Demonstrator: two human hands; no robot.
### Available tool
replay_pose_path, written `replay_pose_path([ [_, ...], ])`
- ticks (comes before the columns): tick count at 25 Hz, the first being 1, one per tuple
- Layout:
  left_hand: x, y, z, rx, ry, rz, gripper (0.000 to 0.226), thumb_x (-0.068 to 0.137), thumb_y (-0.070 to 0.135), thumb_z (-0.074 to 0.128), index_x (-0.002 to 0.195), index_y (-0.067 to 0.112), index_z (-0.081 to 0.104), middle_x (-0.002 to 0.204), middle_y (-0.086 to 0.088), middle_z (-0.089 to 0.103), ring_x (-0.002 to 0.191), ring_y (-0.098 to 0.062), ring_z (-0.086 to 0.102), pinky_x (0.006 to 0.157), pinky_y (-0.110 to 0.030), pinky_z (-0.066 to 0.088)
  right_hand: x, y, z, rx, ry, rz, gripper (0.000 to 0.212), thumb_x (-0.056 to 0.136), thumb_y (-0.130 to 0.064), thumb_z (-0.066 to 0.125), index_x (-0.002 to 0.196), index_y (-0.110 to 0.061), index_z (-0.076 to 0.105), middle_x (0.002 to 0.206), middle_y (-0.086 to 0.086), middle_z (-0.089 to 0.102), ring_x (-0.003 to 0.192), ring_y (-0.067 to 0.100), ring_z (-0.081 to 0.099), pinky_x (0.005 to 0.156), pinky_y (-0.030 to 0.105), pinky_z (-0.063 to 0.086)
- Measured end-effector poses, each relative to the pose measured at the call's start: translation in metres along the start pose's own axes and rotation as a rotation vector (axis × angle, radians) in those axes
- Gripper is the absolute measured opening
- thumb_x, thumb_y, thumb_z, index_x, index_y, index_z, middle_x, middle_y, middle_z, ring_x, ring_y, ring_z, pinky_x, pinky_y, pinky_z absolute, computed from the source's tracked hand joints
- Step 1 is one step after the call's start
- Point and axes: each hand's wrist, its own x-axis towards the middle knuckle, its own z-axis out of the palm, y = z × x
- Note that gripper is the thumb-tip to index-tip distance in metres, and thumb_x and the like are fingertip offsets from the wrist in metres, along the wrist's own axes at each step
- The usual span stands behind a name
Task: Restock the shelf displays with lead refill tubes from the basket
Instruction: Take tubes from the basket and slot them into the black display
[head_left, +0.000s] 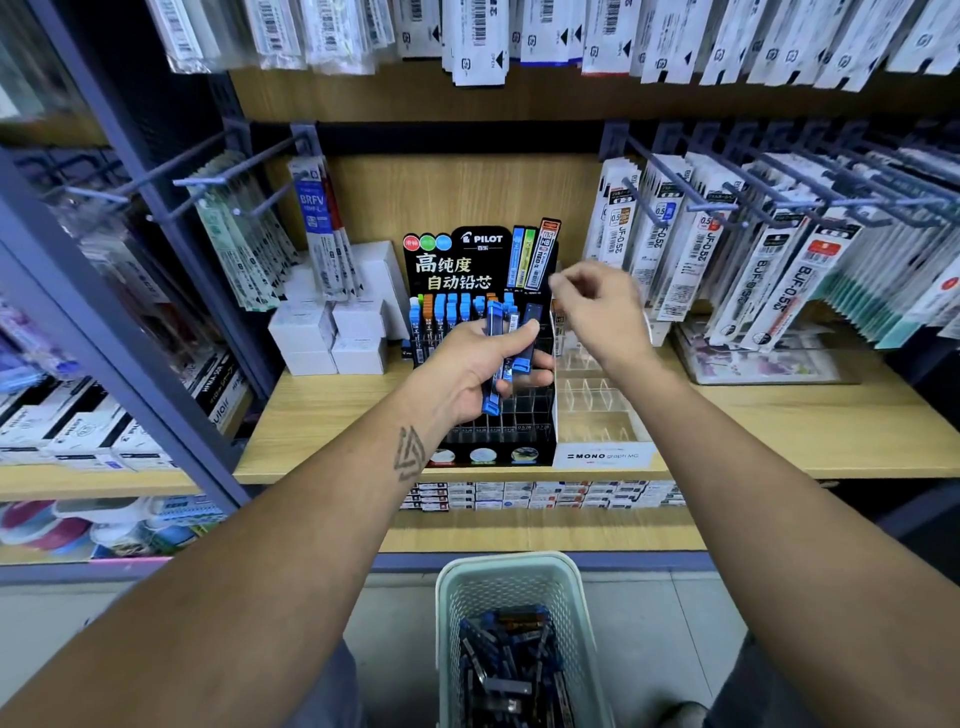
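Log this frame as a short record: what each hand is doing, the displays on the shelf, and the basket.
left hand: left hand grips a bunch of blue-capped lead refill tubes
right hand: right hand raised over the displays, fingers loosely curled, nothing visibly held
main display: black Pilot lead display rack, back rows filled, front slots empty
second display: clear Mono divider tray, mostly empty
basket: pale green plastic mesh basket below, holding more tubes

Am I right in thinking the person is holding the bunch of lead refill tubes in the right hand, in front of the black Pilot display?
Not quite: the head view shows the lead refill tubes held in the left hand, in front of the black Pilot display. The right hand holds none that I can see.
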Motion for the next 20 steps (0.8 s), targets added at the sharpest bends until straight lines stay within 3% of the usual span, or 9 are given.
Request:
replay_pose_path([
  [3, -0.003, 0.000, 0.001, 0.049, 0.012, 0.028, 0.028, 0.099, 0.023, 0.063, 0.118, 0.003, 0.061, 0.088, -0.020, 0.075, 0.064, -0.027, 0.073, 0.035, -0.018, 0.030, -0.015, -0.018, -0.002, 0.354, -0.335, 0.271, 0.018, 0.093, -0.023, 0.071, 0.080, -0.011, 0.070, 0.067, 0.004, 0.065, 0.056, 0.015, 0.055, 0.055, 0.028, 0.045],
  [6, -0.009, 0.000, -0.001, 0.027, -0.010, -0.003, 0.031, 0.102, 0.028, 0.057, 0.119, 0.003, 0.061, 0.096, -0.025, 0.075, 0.065, -0.029, 0.074, 0.034, -0.019, 0.031, -0.016, -0.016, -0.007, 0.618, -0.276, 0.367, 0.011, 0.088, -0.012, 0.076, 0.079, -0.009, 0.070, 0.071, 0.007, 0.068, 0.056, 0.013, 0.056, 0.054, 0.023, 0.047],
  [9, -0.010, 0.003, -0.012, 0.014, 0.104, -0.005, 0.024, 0.103, 0.025, 0.056, 0.116, 0.005, 0.060, 0.091, -0.027, 0.074, 0.046, -0.019, 0.062, 0.033, -0.018, 0.031, -0.018, -0.017, -0.010, 0.819, -0.248, 0.348, 0.005, 0.087, -0.004, 0.073, 0.090, -0.001, 0.070, 0.079, 0.015, 0.073, 0.061, 0.017, 0.066, 0.057, 0.020, 0.055],
  [12, -0.009, 0.009, -0.022, -0.066, 0.169, 0.021, 0.014, 0.103, 0.018, 0.056, 0.109, 0.005, 0.058, 0.084, -0.026, 0.073, 0.035, -0.011, 0.043, 0.031, -0.017, 0.028, -0.022, -0.021, -0.006, 0.778, -0.276, 0.191, 0.014, 0.081, 0.008, 0.074, 0.089, -0.002, 0.070, 0.084, 0.016, 0.073, 0.072, 0.025, 0.072, 0.071, 0.026, 0.060],
  [16, -0.004, 0.010, -0.027, -0.140, 0.236, 0.089, 0.012, 0.096, 0.008, 0.065, 0.105, 0.005, 0.058, 0.080, -0.017, 0.066, 0.035, -0.009, 0.041, 0.030, -0.016, 0.027, -0.030, -0.025, -0.005, 0.485, -0.419, -0.080, 0.022, 0.072, 0.011, 0.082, 0.086, -0.004, 0.075, 0.089, 0.009, 0.074, 0.082, 0.021, 0.071, 0.080, 0.032, 0.058],
  [18, -0.005, 0.010, -0.027, -0.115, 0.227, 0.149, 0.010, 0.093, 0.001, 0.066, 0.100, 0.005, 0.060, 0.074, -0.013, 0.062, 0.035, -0.008, 0.042, 0.031, -0.015, 0.026, -0.033, -0.023, -0.005, 0.454, -0.530, -0.078, 0.024, 0.073, 0.018, 0.077, 0.091, 0.003, 0.074, 0.099, 0.012, 0.072, 0.087, 0.024, 0.071, 0.082, 0.034, 0.057],
  [20, -0.007, 0.010, -0.027, -0.014, 0.219, 0.221, 0.010, 0.092, -0.002, 0.066, 0.093, 0.005, 0.059, 0.063, -0.009, 0.061, 0.034, -0.009, 0.042, 0.032, -0.016, 0.025, -0.033, -0.023, -0.007, 0.476, -0.539, 0.019, 0.028, 0.077, 0.022, 0.069, 0.095, 0.001, 0.073, 0.104, 0.016, 0.071, 0.087, 0.027, 0.071, 0.079, 0.036, 0.058],
])
